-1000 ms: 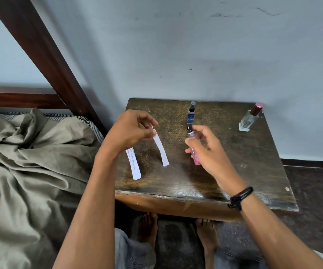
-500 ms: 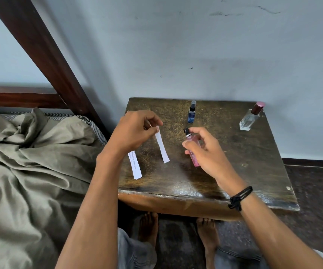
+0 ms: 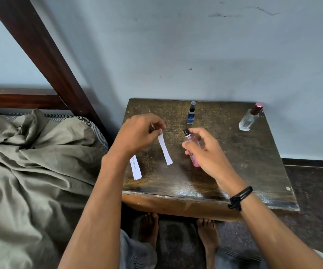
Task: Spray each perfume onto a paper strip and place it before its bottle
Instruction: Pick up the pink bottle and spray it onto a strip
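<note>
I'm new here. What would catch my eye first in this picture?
Above the wooden table, the left hand pinches a white paper strip by its top end, while the right hand grips a pink perfume bottle beside it. Behind them stand a blue bottle and, at the far right corner, a clear bottle with a reddish cap.

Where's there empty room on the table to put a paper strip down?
The table is bare between the blue bottle and the clear bottle, and from the clear bottle down to the near edge. Crowded left of that: the left hand pinching a strip, spare strips by its wrist, the right hand gripping the pink bottle.
</note>
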Motion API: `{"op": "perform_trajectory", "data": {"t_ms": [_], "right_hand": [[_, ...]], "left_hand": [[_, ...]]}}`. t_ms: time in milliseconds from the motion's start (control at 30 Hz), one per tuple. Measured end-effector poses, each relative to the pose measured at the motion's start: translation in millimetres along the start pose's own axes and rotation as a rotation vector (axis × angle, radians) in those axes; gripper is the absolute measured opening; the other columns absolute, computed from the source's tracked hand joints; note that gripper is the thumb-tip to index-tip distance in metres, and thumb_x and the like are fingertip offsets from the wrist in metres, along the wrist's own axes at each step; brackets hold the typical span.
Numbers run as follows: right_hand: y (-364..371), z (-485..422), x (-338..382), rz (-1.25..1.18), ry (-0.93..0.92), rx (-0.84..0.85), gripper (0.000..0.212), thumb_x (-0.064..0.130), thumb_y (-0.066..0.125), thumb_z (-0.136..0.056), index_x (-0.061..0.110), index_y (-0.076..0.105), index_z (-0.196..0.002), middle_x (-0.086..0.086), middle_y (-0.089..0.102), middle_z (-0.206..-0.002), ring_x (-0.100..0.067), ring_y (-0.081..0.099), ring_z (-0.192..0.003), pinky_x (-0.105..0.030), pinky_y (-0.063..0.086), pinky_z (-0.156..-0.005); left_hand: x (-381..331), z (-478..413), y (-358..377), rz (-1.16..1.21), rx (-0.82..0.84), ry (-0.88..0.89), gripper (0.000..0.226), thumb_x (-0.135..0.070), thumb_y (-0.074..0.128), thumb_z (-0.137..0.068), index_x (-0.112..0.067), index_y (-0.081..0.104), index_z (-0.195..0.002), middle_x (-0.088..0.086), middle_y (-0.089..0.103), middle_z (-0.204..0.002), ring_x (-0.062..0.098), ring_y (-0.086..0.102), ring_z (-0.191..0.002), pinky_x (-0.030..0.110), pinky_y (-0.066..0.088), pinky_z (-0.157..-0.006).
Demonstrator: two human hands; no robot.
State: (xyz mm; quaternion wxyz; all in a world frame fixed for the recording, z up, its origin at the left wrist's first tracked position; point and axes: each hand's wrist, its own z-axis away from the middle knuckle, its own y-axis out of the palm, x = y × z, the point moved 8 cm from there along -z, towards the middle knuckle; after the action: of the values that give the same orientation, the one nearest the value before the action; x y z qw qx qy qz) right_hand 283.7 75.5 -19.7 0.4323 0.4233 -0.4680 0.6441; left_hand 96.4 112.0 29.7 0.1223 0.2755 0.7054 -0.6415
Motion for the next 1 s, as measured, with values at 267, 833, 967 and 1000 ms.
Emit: {"op": "perform_trajectory", "data": {"t_ms": [267,833,967,1000], "right_hand": [[-5,-1,0,-0.014,-0.009,-0.037,0.035,0.038,0.067,-0.095,0.040,0.056,-0.128,0.017,0.060,-0.118,-0.009,0.066,-0.091,-0.019,0.051,-0.068],[-6,-7,0,-0.138,-0.090,0.057,0.035,0.005,0.069,-0.093,0.029,0.067,-0.118,0.011,0.072,-0.115,-0.002,0.065,-0.113,-0.024,0.050,-0.095],[-5,-9,-3,-0.142,-0.086,0.079,0.037,0.003,0.070,-0.093,0.032,0.068,-0.116,0.008,0.072,-0.116,-0.007,0.065,-0.114,-0.024,0.049,-0.092],[-5,-9,-3,-0.146,-0.084,0.084,0.037,0.003,0.069,-0.093,0.033,0.068,-0.115,0.008,0.072,-0.117,-0.007,0.065,-0.115,-0.023,0.050,-0.090]], "left_hand": [[-6,-2,19,-0.044,0.100,-0.004,0.009,-0.025,0.073,-0.088,-0.033,0.073,-0.092,-0.022,0.064,-0.080,0.001,0.060,-0.077,0.034,0.054,-0.081],[-7,-3,28,-0.136,0.143,0.056,0.020,-0.012,0.071,-0.087,-0.024,0.074,-0.104,-0.011,0.070,-0.107,0.008,0.064,-0.088,0.034,0.052,-0.083],[-4,-5,15,-0.059,0.030,0.094,0.017,-0.011,0.070,-0.087,-0.023,0.075,-0.098,-0.012,0.069,-0.099,0.006,0.059,-0.084,0.034,0.052,-0.081],[0,-6,10,-0.050,-0.020,0.083,0.016,-0.011,0.070,-0.087,-0.023,0.075,-0.096,-0.012,0.068,-0.098,0.007,0.057,-0.087,0.033,0.050,-0.080]]}}
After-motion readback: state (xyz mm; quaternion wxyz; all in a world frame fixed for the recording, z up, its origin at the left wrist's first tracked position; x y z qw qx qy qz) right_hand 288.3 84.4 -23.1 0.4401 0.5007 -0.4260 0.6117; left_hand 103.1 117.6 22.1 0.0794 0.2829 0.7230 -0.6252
